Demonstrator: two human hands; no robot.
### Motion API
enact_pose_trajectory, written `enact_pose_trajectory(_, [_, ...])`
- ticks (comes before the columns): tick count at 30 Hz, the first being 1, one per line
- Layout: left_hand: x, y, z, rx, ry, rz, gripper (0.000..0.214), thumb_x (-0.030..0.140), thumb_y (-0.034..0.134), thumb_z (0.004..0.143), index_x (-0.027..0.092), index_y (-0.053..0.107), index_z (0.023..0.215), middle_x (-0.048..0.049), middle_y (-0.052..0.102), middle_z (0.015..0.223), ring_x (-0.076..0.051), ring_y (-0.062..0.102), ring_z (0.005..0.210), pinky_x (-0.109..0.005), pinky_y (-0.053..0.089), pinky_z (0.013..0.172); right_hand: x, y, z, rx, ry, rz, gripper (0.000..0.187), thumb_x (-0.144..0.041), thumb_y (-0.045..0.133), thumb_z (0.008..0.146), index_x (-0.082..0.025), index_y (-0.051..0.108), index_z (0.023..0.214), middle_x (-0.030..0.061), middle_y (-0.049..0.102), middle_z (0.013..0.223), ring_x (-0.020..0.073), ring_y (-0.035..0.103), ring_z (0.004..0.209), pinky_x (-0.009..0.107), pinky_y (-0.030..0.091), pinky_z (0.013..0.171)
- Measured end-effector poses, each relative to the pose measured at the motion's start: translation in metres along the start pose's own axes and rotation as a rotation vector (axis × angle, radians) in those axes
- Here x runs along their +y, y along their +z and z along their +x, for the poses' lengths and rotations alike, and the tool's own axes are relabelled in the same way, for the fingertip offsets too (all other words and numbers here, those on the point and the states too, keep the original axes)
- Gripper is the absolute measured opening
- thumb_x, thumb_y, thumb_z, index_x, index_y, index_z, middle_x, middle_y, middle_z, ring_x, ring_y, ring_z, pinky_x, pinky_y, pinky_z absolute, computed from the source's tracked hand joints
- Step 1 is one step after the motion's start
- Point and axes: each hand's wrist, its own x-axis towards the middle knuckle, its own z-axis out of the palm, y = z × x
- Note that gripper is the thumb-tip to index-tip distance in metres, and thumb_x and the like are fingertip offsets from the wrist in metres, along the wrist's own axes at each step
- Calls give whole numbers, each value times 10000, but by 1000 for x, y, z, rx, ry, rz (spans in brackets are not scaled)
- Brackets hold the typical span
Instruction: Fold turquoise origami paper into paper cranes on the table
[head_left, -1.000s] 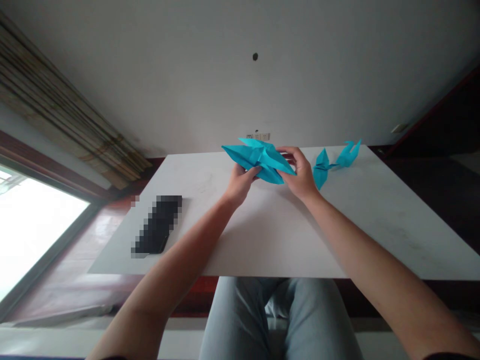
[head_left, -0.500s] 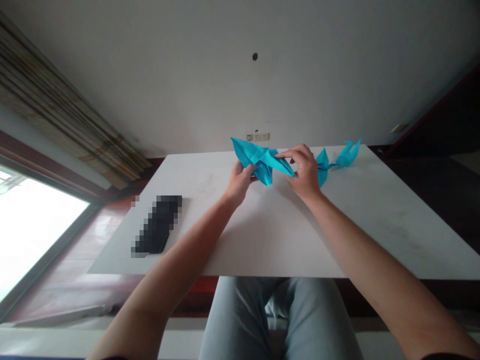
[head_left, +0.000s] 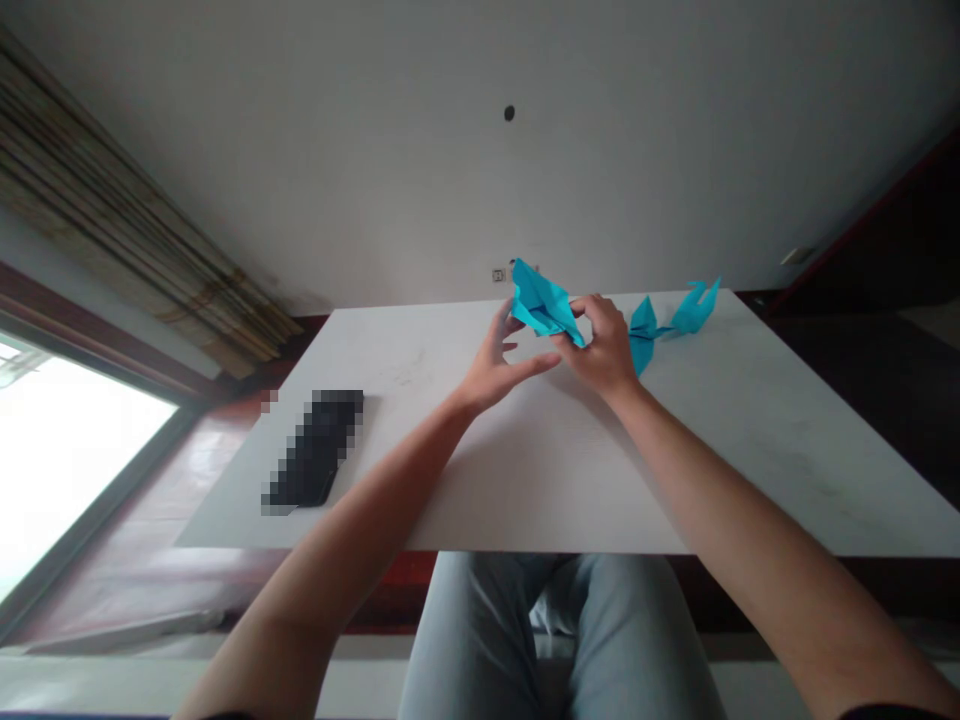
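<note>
A bright blue piece of folded origami paper [head_left: 541, 303] is held above the far half of the table, tilted, with several creased flaps showing. My right hand [head_left: 604, 345] pinches its right corner between thumb and fingers. To the left, my left hand [head_left: 499, 365] is open, its thumb stretched out below the paper. The fingertips of that hand are at the paper's left edge; whether they touch it I cannot tell. Beyond my right hand lie a blue folded paper piece [head_left: 643, 335] and a blue origami crane [head_left: 696, 308], close together.
The white table [head_left: 525, 490] reaches from my lap to the grey wall [head_left: 375, 150]. A dark, pixelated flat object [head_left: 319, 450] lies on its left side. A socket [head_left: 499, 275] is on the wall, and a curtain [head_left: 150, 220] hangs at the left by the bright window.
The origami paper has turned in my right hand and now shows a different side. My left hand has let go of its grip, with the thumb spread away.
</note>
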Motion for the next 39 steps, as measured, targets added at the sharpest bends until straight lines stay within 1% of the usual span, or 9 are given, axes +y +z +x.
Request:
enact_pose_trajectory(4, [-14, -1, -1, 35, 103, 180, 1231, 736, 989, 831, 358, 340, 1805, -213, 558, 1808, -471, 476, 1726, -687, 435, 1323, -13, -4, 3, -27, 65, 160, 357, -632, 758, 1001, -303, 634, 940, 34, 795, 915, 295, 748, 896, 455, 595, 887])
enact_pose_trajectory(9, [-22, -1, 2, 123, 200, 243, 1035, 610, 945, 920, 307, 387, 1737, -179, 716, 1584, -359, 712, 1472, -574, 518, 1272, -27, -7, 5, -56, 179, 276, 477, -709, 762, 997, -283, 617, 840, 9, 752, 819, 247, 715, 817, 406, 584, 841])
enact_pose_trajectory(13, [-5, 3, -3, 238, 203, 229, 826, 395, 946, 917, 285, 524, 1618, -131, 781, 1422, -332, 743, 1393, -547, 510, 1295, -32, -7, 5, -67, 226, 316, 566, -798, 803, 952, -280, 621, 813, 9, 742, 799, 244, 718, 815, 405, 606, 838])
enact_pose_trajectory(17, [20, 8, -11, 312, 122, 118, 631, 237, 908, 926, 280, 659, 1505, -97, 798, 1290, -308, 748, 1370, -482, 503, 1301, -32, -5, 3, -96, 265, 363, 600, -867, 834, 908, -292, 666, 878, 19, 795, 867, 262, 762, 869, 444, 650, 886])
enact_pose_trajectory(21, [25, 9, -9, 334, 45, -35, 505, 327, 876, 995, 302, 683, 1461, -82, 790, 1293, -297, 736, 1377, -442, 566, 1236, -31, -1, 1, -152, 246, 406, 642, -887, 889, 838, -303, 738, 1055, 48, 863, 1071, 293, 815, 1028, 506, 664, 1024])
enact_pose_trajectory(25, [19, 6, -1, 363, -9, -201, 629, 445, 882, 1018, 356, 597, 1572, -83, 770, 1429, -293, 745, 1374, -412, 627, 1140, -31, 0, -1, -211, 224, 408, 623, -882, 825, 918, -300, 771, 1133, 68, 872, 1170, 293, 822, 1076, 515, 655, 1050])
enact_pose_trajectory(30, [18, -1, 5, 391, -47, -375, 812, 515, 935, 974, 434, 523, 1669, -65, 799, 1426, -291, 781, 1309, -390, 671, 1014, -24, 3, -1, -171, 277, 425, 578, -859, 731, 1018, -302, 760, 1172, 71, 856, 1237, 269, 821, 1068, 454, 676, 956])
enact_pose_trajectory(35, [19, -3, 6, 359, -164, -352, 736, 491, 928, 964, 427, 600, 1620, -45, 856, 1269, -275, 814, 1151, -384, 700, 936, -18, 8, -1, -172, 304, 486, 656, -836, 896, 890, -309, 709, 1234, 65, 856, 1200, 270, 835, 1065, 422, 706, 901])
enact_pose_trajectory(39, [16, -1, 4, 293, -204, -340, 652, 495, 951, 927, 384, 683, 1511, -41, 862, 1257, -249, 809, 1050, -368, 693, 878, -21, 8, -2, -207, 342, 532, 680, -844, 924, 852, -309, 702, 1209, 61, 853, 1203, 268, 848, 1041, 406, 724, 853])
